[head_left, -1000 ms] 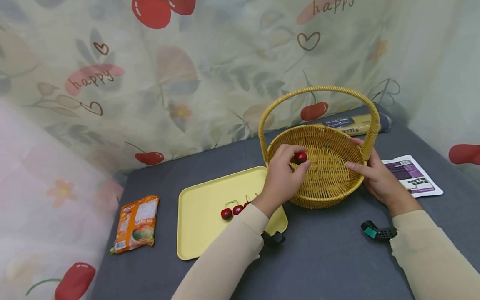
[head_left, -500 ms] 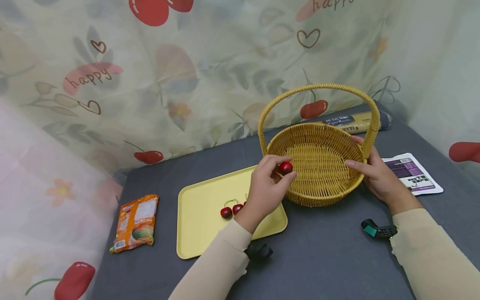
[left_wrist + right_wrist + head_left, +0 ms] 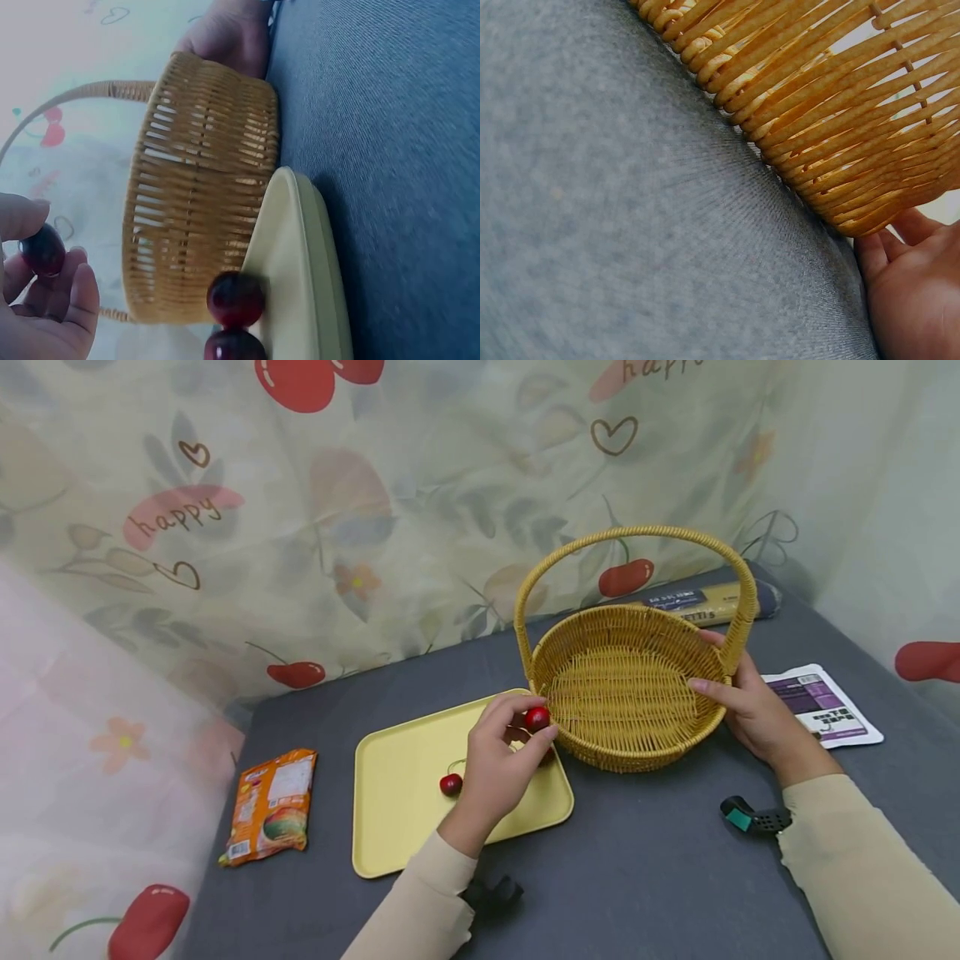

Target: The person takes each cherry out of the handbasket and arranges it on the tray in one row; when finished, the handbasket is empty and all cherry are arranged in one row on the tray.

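Between thumb and fingers, my left hand (image 3: pixel 498 768) pinches a dark red cherry (image 3: pixel 537 719), held above the right end of the yellow tray (image 3: pixel 390 802) beside the basket. Another cherry (image 3: pixel 451 785) with a stem lies on the tray. In the left wrist view, two cherries (image 3: pixel 235 299) show by the tray's rim, and the pinched one hangs off to the left. My right hand (image 3: pixel 757 710) grips the right rim of the wicker basket (image 3: pixel 626 702), thumb inside and fingers outside. The basket stands upright with its handle raised; no fruit shows in it.
An orange snack bag (image 3: pixel 272 806) lies left of the tray. Behind the basket is a spaghetti pack (image 3: pixel 712 603), and a white and purple pouch (image 3: pixel 828 706) lies to its right. A patterned curtain (image 3: pixel 420 510) closes off the back.
My left hand has moved left and toward me, from over the basket to over the tray, still pinching the cherry. My right hand stays on the basket rim.
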Tool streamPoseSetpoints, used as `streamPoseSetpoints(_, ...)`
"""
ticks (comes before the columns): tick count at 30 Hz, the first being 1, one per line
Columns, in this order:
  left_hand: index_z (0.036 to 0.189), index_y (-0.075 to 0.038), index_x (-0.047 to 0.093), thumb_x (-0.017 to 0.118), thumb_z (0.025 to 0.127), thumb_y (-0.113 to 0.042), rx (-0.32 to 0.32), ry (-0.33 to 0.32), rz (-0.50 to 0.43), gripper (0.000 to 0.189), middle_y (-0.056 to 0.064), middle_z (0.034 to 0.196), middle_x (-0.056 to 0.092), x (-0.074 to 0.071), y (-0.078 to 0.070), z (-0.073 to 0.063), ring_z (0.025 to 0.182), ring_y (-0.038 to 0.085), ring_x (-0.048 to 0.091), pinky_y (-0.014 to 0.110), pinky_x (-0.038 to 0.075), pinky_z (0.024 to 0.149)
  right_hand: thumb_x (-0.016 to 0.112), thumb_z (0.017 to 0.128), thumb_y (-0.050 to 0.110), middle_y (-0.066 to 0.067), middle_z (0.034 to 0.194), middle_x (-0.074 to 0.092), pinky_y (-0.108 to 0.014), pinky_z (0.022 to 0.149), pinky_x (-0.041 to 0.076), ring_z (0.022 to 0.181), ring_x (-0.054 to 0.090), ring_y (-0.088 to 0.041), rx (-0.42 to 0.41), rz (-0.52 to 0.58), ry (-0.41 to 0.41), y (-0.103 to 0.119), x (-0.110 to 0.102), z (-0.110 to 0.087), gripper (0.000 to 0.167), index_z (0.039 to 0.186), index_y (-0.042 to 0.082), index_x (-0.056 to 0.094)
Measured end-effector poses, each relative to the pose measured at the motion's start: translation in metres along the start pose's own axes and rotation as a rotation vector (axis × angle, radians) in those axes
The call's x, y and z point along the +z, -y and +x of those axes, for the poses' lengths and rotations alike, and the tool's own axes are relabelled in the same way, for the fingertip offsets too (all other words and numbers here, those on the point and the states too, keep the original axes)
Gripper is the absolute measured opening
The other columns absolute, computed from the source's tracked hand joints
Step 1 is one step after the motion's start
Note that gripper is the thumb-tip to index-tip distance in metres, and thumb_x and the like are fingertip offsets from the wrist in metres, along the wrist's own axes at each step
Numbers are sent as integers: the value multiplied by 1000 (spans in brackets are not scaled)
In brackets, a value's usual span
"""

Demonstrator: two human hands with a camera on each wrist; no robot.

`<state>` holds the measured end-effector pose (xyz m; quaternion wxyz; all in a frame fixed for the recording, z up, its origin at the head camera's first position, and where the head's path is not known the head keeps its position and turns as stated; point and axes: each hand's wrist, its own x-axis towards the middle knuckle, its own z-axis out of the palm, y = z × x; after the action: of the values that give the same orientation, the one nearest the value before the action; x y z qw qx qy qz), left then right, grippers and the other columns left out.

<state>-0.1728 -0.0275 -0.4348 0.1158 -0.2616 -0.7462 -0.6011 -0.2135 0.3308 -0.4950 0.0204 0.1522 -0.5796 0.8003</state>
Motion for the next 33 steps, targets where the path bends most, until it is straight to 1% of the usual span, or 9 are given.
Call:
streamPoseSetpoints(6, 126, 2, 73, 80, 98, 1, -37, -38, -63, 29, 11, 124, 67, -16, 1, -9, 104, 29, 67, 36, 59, 89, 53, 109, -10, -14, 152, 40, -27, 94, 55, 133, 49, -23, 12, -14, -16, -1, 1, 0, 66, 165, 20, 34)
streamPoseSetpoints(10, 127, 2, 72, 79, 98, 2, -72, -52, -78, 30, 13, 121, 67, -29, 0, -18, 104, 30, 67, 36, 59, 92, 53, 109, -9, -14, 152, 39, -27, 94, 55, 133, 48, -22, 19, -14, -13, -1, 0, 0, 67, 166, 21, 34)
streamPoseSetpoints(17, 133, -2, 69, 76, 101, 0, -145, -69, -97, 33, 14, 123, 66, -49, 3, -34, 107, 32, 66, 36, 60, 93, 53, 109, -8, -15, 154, 38, -27, 95, 55, 135, 47, -23, 10, -27, -6, 0, 1, 0, 67, 167, 19, 32)
streamPoseSetpoints(19, 133, 0, 68, 75, 102, 1, -167, -81, -116, 32, 18, 125, 65, -54, 4, -37, 108, 33, 68, 37, 60, 94, 53, 109, -8, -15, 153, 39, -27, 95, 55, 135, 48, -23, 7, -28, -5, 0, 1, 0, 67, 167, 19, 32)
streamPoseSetpoints(24, 133, 4, 62, 71, 104, 1, -247, -112, -168, 31, 29, 129, 62, -66, 8, -46, 112, 37, 73, 40, 60, 96, 53, 109, -8, -14, 153, 40, -28, 94, 56, 134, 49, -22, 11, -24, -11, 0, 0, 0, 66, 165, 19, 33)
streamPoseSetpoints(26, 134, 4, 61, 72, 105, 0, -271, -127, -163, 31, 30, 131, 62, -71, 11, -50, 112, 37, 73, 38, 60, 95, 53, 109, -8, -14, 153, 40, -28, 94, 56, 134, 49, -22, 13, -27, -12, 0, 0, -1, 65, 165, 20, 33)
streamPoseSetpoints(28, 133, 3, 62, 73, 104, 0, -283, -149, -138, 31, 30, 131, 62, -77, 14, -53, 111, 36, 72, 35, 60, 93, 53, 109, -8, -14, 153, 40, -28, 94, 56, 134, 49, -22, 14, -29, -12, 0, 1, -1, 66, 165, 20, 33)
streamPoseSetpoints(33, 129, 1, 68, 79, 99, 2, -294, -230, -57, 32, 20, 123, 65, -91, 20, -61, 105, 31, 66, 29, 60, 86, 53, 109, -8, -14, 154, 39, -27, 95, 55, 135, 47, -23, 11, -25, -7, 0, 1, 0, 66, 166, 20, 33)
